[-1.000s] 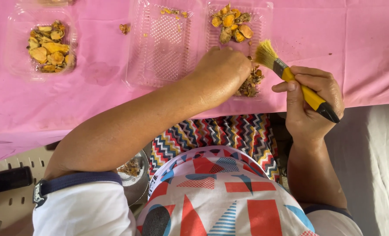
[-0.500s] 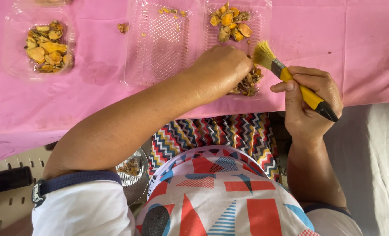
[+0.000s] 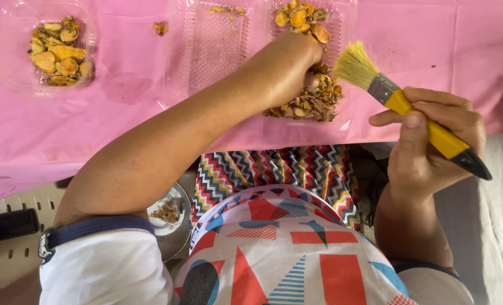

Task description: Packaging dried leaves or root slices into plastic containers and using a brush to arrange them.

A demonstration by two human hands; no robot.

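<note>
Left hand point(image 3: 288, 65) reaching across the pink tablecloth point(image 3: 121, 118), fingers curled down into a heap of dried orange-brown slices point(image 3: 308, 101) at the table's near edge, pinching something pale at the fingertips, though what exactly cannot be told; right hand point(image 3: 429, 141) closed around the yellow handle of a paintbrush point(image 3: 401, 101), thumb laid along the handle, pale bristles aimed at the heap and hovering just beside it, apart from the left hand. Behind the heap, a clear plastic tray point(image 3: 342, 22) holding brighter orange slices; just left of it, a second clear tray point(image 3: 212, 51), nearly bare save a few crumbs; far left, well apart, a third clear tray point(image 3: 14, 68) with yellow slices; one stray piece point(image 3: 160, 27) on the cloth between. Below the left forearm, a metal bowl point(image 3: 169, 217) of brown scraps.
</note>
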